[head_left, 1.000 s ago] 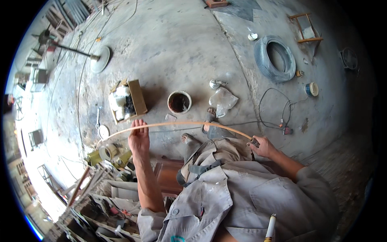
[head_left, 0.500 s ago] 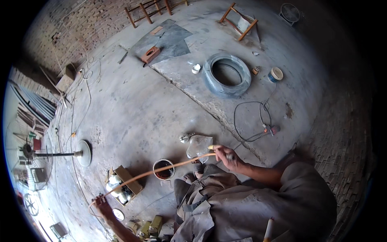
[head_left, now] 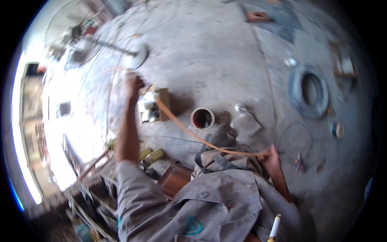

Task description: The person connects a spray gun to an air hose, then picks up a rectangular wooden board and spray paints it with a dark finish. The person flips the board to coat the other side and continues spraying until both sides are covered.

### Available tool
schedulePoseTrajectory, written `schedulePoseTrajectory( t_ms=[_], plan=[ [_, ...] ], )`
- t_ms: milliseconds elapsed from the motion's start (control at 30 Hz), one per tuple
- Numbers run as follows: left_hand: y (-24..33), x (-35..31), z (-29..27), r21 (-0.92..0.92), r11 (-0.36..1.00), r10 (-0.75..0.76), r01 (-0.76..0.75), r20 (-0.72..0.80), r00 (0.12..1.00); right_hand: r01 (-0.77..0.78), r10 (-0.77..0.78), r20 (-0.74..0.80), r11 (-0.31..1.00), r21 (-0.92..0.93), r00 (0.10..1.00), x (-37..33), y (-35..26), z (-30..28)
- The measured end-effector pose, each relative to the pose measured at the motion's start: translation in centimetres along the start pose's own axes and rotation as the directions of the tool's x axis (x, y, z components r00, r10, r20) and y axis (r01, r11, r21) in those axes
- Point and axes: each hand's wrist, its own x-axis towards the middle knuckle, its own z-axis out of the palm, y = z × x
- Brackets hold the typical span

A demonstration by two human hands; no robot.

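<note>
A long, thin orange-tan flexible strip [head_left: 189, 131] sags between my two hands in front of my body; its exact kind does not show. My left hand [head_left: 134, 82], reached out ahead with the arm nearly straight, is closed around it, and a thin curved end sticks out beyond that hand. My right hand [head_left: 271, 159] is low by my right side, closed on the other end. Under the strip's left part stands a cardboard box [head_left: 164, 105] with shiny silvery things in it. A round pot [head_left: 202, 118] with dark reddish contents sits past the strip's middle. Motion blurs the view.
A grey coiled ring like a tyre [head_left: 297, 90] lies at the right, near a small tin [head_left: 338, 130] and a looped cable [head_left: 311, 139]. A stand fan's round base [head_left: 139, 55] is at the far left. A clear plastic bag [head_left: 246, 124] lies beyond my lap. A cigarette [head_left: 275, 228] shows at the bottom.
My view has swung to the left, so floor things sit further right. My left arm is stretched further ahead, and the right hand is lower by my side; both still hold the strip, which now sags.
</note>
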Motion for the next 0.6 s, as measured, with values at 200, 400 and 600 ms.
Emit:
schedulePoseTrajectory(
  t_ms=[200, 400, 600],
  plan=[
    [-9.7, -3.7, 7.6, -0.222, 0.963, -0.216, 0.15, -0.317, 0.923, 0.0, -0.007, -0.253, 1.0, -0.026, 0.967, 1.4, -3.2, -2.1],
    [-11.6, -4.6, 8.5, -0.374, 0.896, -0.368, 0.238, -0.329, 0.87, -0.055, 0.028, -0.277, 0.994, -0.09, 0.96, 4.0, -6.6, -3.4],
    [-11.1, -7.2, 6.8, -0.376, 0.904, -0.38, 0.202, -0.494, 0.782, -0.139, 0.068, -0.296, 0.964, -0.225, 0.953, 7.2, -8.6, -2.4]
  ],
)
